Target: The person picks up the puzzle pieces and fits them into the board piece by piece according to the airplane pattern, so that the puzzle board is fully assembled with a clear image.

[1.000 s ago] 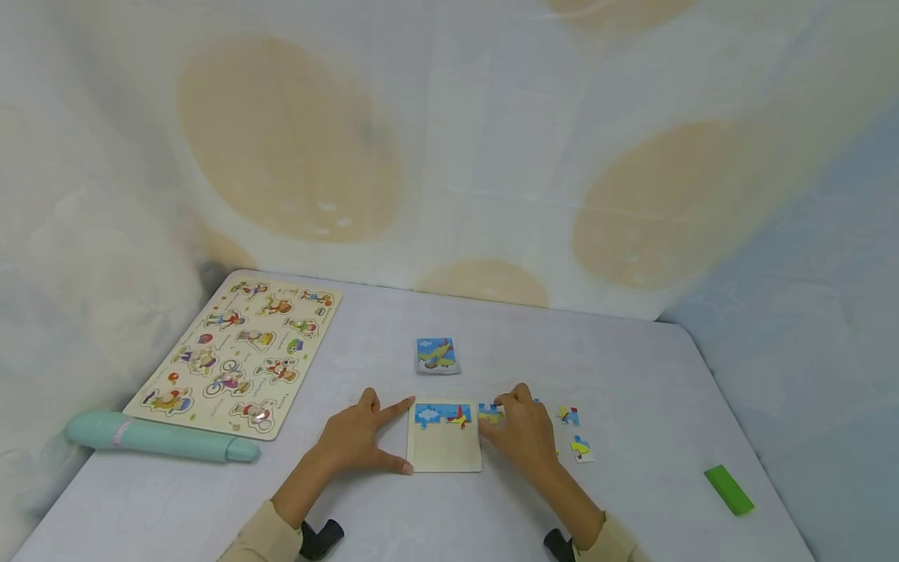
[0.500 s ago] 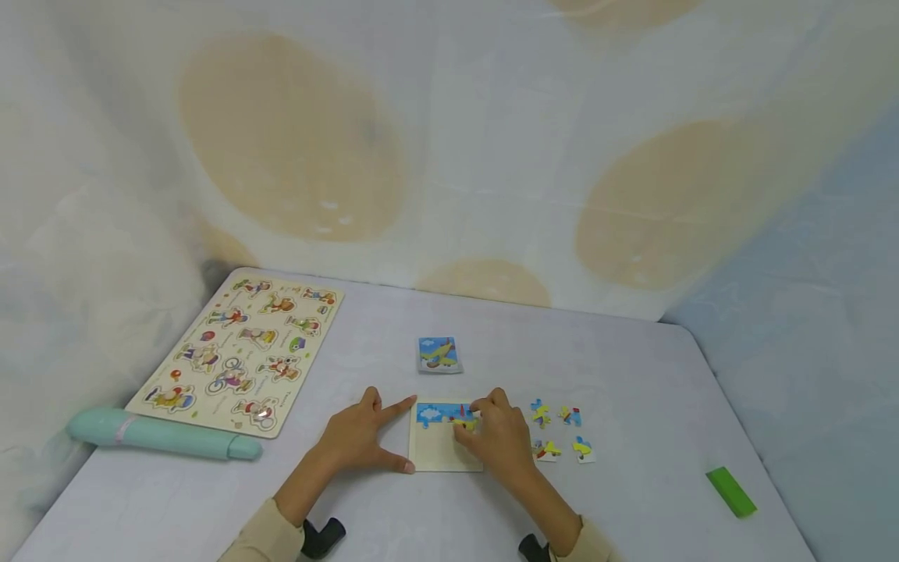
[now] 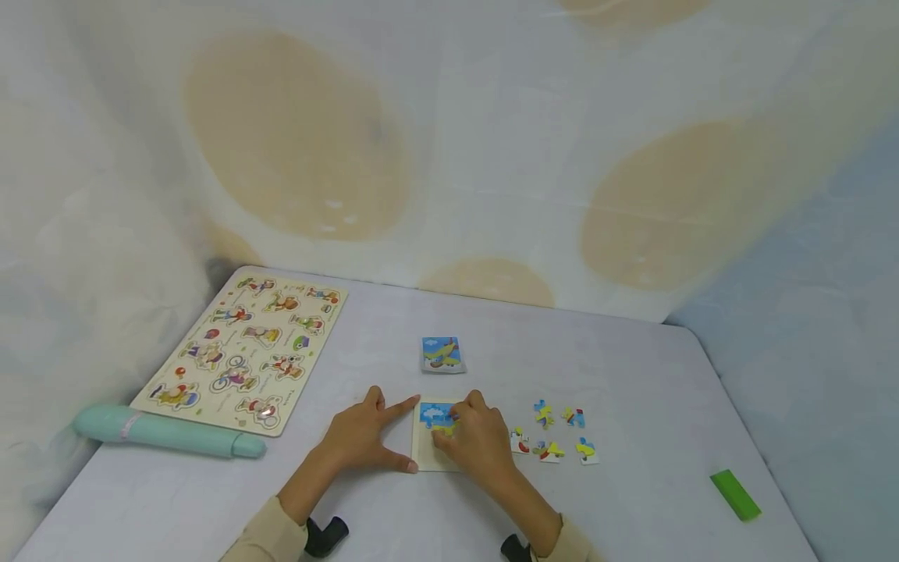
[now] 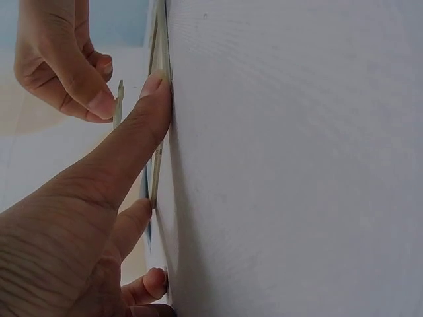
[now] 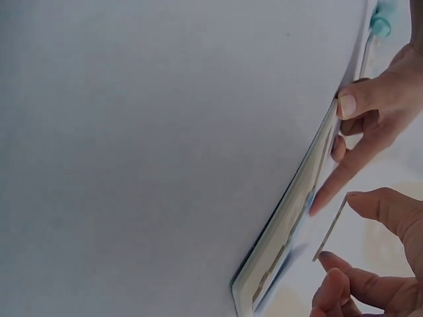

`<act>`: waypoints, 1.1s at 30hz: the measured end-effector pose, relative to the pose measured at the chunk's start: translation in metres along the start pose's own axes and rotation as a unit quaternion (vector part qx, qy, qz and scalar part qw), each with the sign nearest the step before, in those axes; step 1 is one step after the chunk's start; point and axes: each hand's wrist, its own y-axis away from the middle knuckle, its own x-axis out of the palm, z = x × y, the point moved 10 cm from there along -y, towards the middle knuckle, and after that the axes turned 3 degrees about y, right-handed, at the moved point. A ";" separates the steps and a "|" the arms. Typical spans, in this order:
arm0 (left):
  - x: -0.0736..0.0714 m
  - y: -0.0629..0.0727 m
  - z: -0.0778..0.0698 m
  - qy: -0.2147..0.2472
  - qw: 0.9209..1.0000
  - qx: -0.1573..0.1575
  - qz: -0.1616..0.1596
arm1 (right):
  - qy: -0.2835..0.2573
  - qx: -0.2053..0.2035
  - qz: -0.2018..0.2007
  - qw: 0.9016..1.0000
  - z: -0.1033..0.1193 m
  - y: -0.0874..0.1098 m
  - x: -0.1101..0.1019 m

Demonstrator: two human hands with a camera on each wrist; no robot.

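A square wooden puzzle tray (image 3: pixel 435 460) lies in front of me, its top row partly filled with blue sky pieces (image 3: pixel 433 412). My left hand (image 3: pixel 356 434) rests at the tray's left side, thumb and index finger spread wide and touching its two corners. Over the tray, my right hand (image 3: pixel 481 441) pinches a jigsaw piece (image 3: pixel 444 429) between thumb and index finger. From the right wrist view this piece (image 5: pixel 329 228) appears edge-on, held just above the tray. The hand covers the tray's right part.
Several loose jigsaw pieces (image 3: pixel 548 452) lie right of the tray. Behind it sits a small airplane picture (image 3: pixel 442 355). A large picture board (image 3: pixel 246 351) and a mint-green tube-shaped object (image 3: pixel 165 432) occupy the left; a green block (image 3: pixel 734 495) is far right.
My right hand has carried the jigsaw piece leftward from beside the tray to above it, uncovering loose pieces on the right. The left hand keeps its place at the tray.
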 end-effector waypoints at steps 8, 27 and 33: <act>-0.004 0.001 -0.004 0.003 1.000 0.010 -0.006 | 0.007 -0.001 0.011 1.000 0.011 -0.002 0.008; -0.006 0.003 -0.005 0.008 1.000 0.016 -0.013 | 0.046 -0.044 0.013 0.998 0.016 0.000 0.020; -0.004 0.002 -0.004 0.000 1.000 0.017 -0.011 | 0.086 -0.079 0.029 0.993 0.015 0.013 0.014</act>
